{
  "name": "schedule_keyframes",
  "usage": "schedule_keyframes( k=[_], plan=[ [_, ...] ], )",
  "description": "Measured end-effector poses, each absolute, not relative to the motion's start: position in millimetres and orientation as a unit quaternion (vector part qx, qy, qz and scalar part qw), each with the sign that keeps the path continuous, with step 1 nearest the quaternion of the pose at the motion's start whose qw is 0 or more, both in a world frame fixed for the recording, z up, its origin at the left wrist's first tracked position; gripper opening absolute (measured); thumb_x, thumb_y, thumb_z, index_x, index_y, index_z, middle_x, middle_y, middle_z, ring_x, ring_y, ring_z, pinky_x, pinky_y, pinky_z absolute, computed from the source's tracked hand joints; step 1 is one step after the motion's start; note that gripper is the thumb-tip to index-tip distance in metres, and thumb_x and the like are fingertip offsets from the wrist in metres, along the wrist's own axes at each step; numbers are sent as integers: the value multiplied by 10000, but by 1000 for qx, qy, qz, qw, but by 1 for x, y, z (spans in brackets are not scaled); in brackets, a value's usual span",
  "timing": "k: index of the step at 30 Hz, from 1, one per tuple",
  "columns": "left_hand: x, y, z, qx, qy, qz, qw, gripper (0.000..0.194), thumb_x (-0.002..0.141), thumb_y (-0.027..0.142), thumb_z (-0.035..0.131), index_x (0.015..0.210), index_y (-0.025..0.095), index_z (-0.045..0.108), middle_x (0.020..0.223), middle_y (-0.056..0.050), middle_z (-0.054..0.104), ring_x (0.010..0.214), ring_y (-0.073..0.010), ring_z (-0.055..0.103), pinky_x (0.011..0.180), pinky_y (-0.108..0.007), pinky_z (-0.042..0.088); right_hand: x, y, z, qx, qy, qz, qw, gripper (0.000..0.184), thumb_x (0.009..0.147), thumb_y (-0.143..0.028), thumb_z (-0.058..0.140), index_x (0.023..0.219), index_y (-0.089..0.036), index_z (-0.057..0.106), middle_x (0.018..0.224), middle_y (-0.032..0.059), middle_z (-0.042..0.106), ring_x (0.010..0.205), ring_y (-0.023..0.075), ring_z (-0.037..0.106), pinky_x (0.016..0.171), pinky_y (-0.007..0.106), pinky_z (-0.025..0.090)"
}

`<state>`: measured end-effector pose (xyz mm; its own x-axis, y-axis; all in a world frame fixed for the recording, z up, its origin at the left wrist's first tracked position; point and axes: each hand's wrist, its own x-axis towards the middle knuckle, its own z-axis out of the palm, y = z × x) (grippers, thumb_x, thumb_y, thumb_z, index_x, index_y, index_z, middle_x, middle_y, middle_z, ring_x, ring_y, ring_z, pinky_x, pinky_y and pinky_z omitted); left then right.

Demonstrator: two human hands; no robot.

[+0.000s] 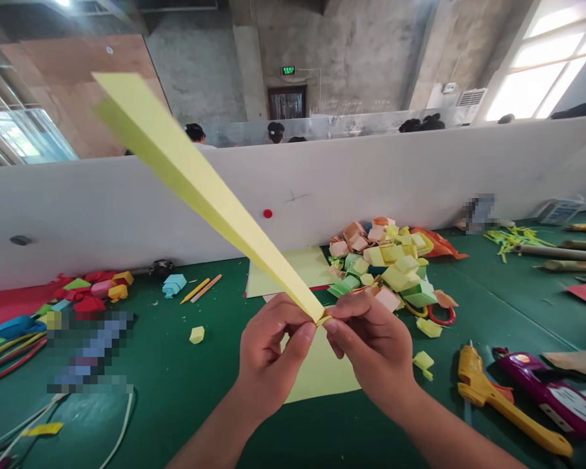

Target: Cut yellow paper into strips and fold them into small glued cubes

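Note:
A long yellow paper strip (224, 202), creased along its length, rises up and to the left from my fingertips. My left hand (276, 348) pinches its lower end between thumb and forefinger. Right beside it, my right hand (378, 345) pinches the same end, where the paper is folded small; the exact fold is partly hidden by my fingers. Below my hands a yellow paper sheet (322, 374) lies on the green table. Another yellow sheet (288, 267) lies farther back, on top of other coloured paper.
Folded paper pieces (395, 260) are piled behind my right hand. A yellow glue gun (488, 391) and a purple device (551, 391) lie at right. Coloured paper shapes (90, 293), two pencils (200, 291) and a white cable (127, 417) are at left. A white partition (200, 195) stands behind.

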<state>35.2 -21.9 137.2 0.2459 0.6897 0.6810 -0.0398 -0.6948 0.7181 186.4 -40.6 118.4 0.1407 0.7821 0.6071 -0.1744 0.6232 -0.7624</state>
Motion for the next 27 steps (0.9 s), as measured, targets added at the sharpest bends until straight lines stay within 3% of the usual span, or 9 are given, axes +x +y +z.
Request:
schedule_keyframes(
  k=[11,17,22,27],
  plan=[
    [35,-21,133,708,216,573,352,45,913,230,684,880,202,698,767,-34,619,640,-126,534,518,-253,422,190,-41,125,-333,-572,357,660,109,894,-311,722,938,-214,698,639,-25,624,479,98,535,420,213,465],
    [35,-18,135,730,270,560,284,140,933,164,622,804,202,660,743,-5,594,659,-110,511,539,-228,410,194,-39,131,-378,-614,265,641,70,873,-262,721,834,-210,695,614,-15,676,522,121,619,470,217,503],
    [37,-16,136,737,334,536,241,162,925,189,634,765,201,648,688,18,602,595,-95,509,499,-202,414,195,-36,128,-412,-634,211,619,66,909,-233,653,845,-217,664,646,-26,663,552,110,593,512,207,489],
    [34,-13,139,758,348,547,70,98,883,167,695,800,191,650,748,13,627,569,-78,534,492,-191,443,196,-28,126,-443,-636,253,579,115,927,-277,615,833,-218,642,627,-38,605,539,104,508,487,204,416]
  ],
)
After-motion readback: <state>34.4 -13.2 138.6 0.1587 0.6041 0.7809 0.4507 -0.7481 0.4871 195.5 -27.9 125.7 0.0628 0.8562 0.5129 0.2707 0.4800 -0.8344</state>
